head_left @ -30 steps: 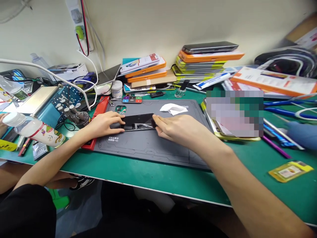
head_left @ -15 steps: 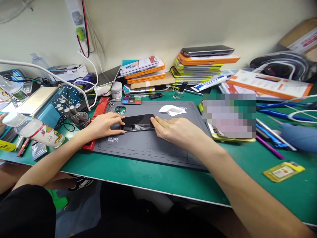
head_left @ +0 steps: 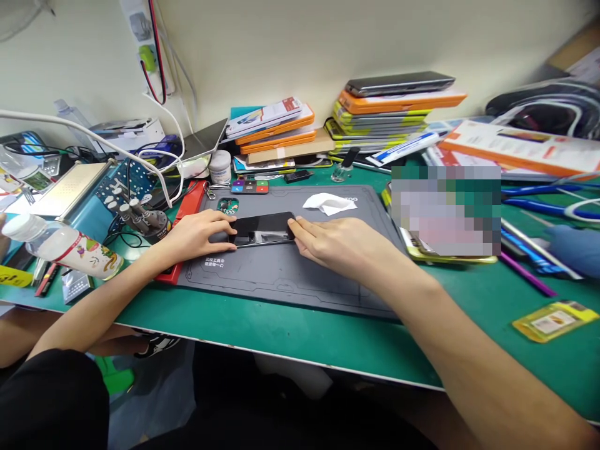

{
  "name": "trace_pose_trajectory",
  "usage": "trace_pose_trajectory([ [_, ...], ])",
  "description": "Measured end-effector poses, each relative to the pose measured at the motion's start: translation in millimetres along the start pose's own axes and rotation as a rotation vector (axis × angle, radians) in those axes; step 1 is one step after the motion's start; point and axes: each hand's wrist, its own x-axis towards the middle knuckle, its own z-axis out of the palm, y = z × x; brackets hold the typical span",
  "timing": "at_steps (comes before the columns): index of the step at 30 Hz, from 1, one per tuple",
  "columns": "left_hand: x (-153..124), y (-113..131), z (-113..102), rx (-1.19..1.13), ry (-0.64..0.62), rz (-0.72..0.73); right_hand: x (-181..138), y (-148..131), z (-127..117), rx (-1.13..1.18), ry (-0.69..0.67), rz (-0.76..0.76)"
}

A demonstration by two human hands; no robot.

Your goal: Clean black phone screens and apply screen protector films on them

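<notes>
A black phone [head_left: 263,228] lies screen up on a grey work mat [head_left: 290,275] on the green table. My left hand [head_left: 199,234] is closed around the phone's left end, thumb on its near edge. My right hand [head_left: 340,244] rests at the phone's right end, with its fingertips pressed together on that edge. A crumpled white wipe [head_left: 328,203] lies on the mat just behind my right hand.
Stacks of orange and yellow boxes [head_left: 389,115] line the wall, a phone on top. A plastic bottle [head_left: 65,244], a screwdriver holder [head_left: 143,219] and a red tool [head_left: 185,219] sit at left. Blue cables [head_left: 544,206] and a yellow packet [head_left: 550,320] lie at right.
Both hands stay on the phone's ends. The phone's reflection shifts slightly; the view has wobbled a little.
</notes>
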Motion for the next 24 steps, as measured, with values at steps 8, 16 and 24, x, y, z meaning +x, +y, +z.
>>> trace_pose_trajectory([
  [8, 0.1, 0.9, -1.3, -0.007, -0.003, 0.002, 0.2, 0.0, -2.0, 0.162, 0.054, 0.087],
  [16, -0.5, 6.9, -2.9, 0.045, -0.018, -0.011, 0.4, 0.9, -5.1, 0.241, 0.134, 0.144],
  [24, 0.0, 8.0, -3.8, 0.043, -0.019, -0.023, 0.0, 0.5, -5.0, 0.275, 0.113, 0.210],
])
